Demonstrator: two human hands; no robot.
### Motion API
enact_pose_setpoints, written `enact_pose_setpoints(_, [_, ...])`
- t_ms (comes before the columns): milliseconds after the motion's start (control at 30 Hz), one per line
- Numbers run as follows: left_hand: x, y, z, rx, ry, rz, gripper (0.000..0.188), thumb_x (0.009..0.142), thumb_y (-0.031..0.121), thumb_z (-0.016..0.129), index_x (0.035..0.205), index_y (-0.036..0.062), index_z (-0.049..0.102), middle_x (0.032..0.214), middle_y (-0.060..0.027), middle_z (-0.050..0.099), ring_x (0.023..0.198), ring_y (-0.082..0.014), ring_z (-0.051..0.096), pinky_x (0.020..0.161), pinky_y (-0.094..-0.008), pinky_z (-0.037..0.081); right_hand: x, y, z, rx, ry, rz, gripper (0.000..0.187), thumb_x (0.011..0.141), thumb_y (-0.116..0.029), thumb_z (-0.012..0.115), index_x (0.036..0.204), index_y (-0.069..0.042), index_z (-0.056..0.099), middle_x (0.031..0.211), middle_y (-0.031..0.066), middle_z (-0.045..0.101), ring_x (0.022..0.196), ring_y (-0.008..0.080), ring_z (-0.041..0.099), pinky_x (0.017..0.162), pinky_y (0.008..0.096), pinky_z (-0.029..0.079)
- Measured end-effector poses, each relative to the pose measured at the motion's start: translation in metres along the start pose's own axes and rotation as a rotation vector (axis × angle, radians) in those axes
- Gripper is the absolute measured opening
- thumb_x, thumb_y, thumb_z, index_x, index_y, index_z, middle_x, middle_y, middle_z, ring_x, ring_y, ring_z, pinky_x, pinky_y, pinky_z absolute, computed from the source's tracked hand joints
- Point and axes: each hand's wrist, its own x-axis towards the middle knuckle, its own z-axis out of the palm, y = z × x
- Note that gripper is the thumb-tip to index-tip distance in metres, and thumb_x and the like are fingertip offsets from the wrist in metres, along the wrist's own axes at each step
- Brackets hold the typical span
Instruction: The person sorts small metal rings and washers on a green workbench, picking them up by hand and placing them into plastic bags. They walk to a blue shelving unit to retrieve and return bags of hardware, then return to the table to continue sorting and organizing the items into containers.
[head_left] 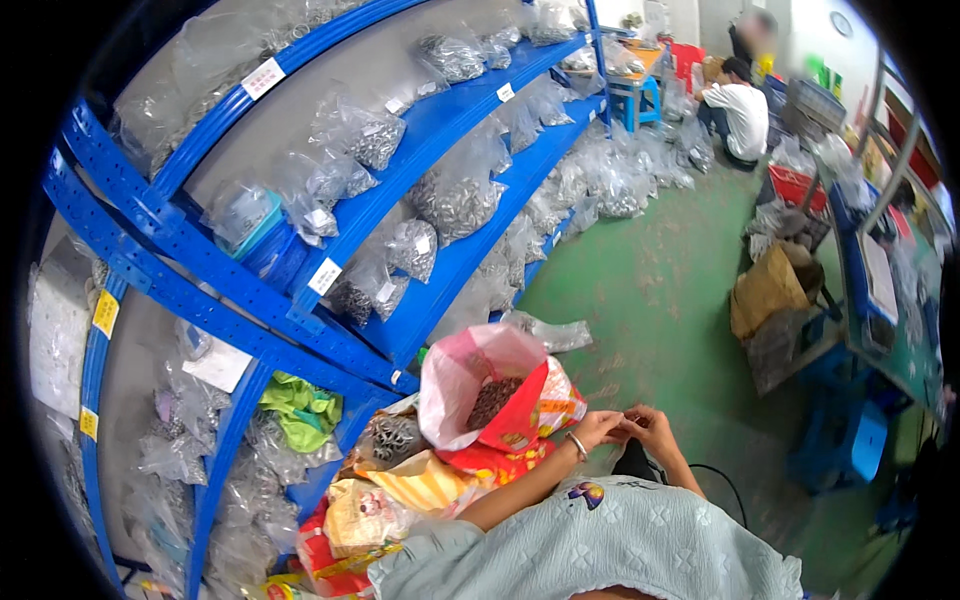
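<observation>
My left hand and my right hand meet in front of me, fingers pinched together at the tips. Whatever lies between the fingertips is too small to make out. A bracelet circles my left wrist. Just left of my hands stands an open red and pink woven sack, its top rolled wide, with many small brown pieces inside. Beside it sits a bag of grey metal rings. A yellow and white striped sack lies nearer to me.
Blue shelving on the left holds many clear bags of metal parts. More bags line the green floor. To the right are a brown paper sack, a blue stool and a worktable. A person crouches far back.
</observation>
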Motion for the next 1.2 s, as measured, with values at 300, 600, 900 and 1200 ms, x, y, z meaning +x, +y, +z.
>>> enact_pose_setpoints(300, [0.155,0.135,0.004,-0.126,0.209,0.110,0.030,0.086,0.012,0.054,0.111,-0.0056,0.051,0.098,-0.0133,0.060,0.087,-0.0192,0.061,0.075,-0.0260,0.051,0.207,-0.027,-0.123,-0.045,-0.238,-0.050,0.017,0.074,-0.008,0.067,0.088,0.001,0.062,0.074,0.0063,0.061,0.060,0.0092,0.053,0.055,0.0243,0.043])
enact_pose_setpoints(600, [0.257,0.233,-0.075,-0.227,0.470,0.250,0.031,0.084,0.003,0.055,0.112,-0.0060,0.046,0.101,-0.0177,0.059,0.086,-0.0222,0.061,0.073,-0.0274,0.052,0.372,0.000,-0.164,0.146,-0.284,0.109,0.012,0.081,-0.007,0.059,0.088,0.002,0.060,0.068,0.0019,0.058,0.061,0.0080,0.052,0.055,0.0224,0.043])
enact_pose_setpoints(900, [0.402,0.351,-0.170,-0.298,0.562,0.418,0.028,0.080,-0.001,0.059,0.106,-0.0058,0.052,0.095,-0.0152,0.061,0.084,-0.0210,0.063,0.067,-0.0252,0.053,0.599,-0.003,-0.190,0.055,-0.317,0.165,0.017,0.084,-0.014,0.056,0.092,0.000,0.061,0.072,0.0040,0.060,0.060,0.0091,0.055,0.054,0.0225,0.043])
enact_pose_setpoints(1200, [0.465,0.459,-0.221,-0.192,0.658,0.492,0.025,0.083,0.008,0.058,0.107,-0.0006,0.055,0.095,-0.0088,0.062,0.082,-0.0129,0.060,0.064,-0.0226,0.048,0.765,-0.046,-0.171,0.023,-0.399,0.161,0.020,0.084,-0.016,0.056,0.094,0.001,0.060,0.075,0.0064,0.062,0.062,0.0107,0.056,0.055,0.0239,0.045])
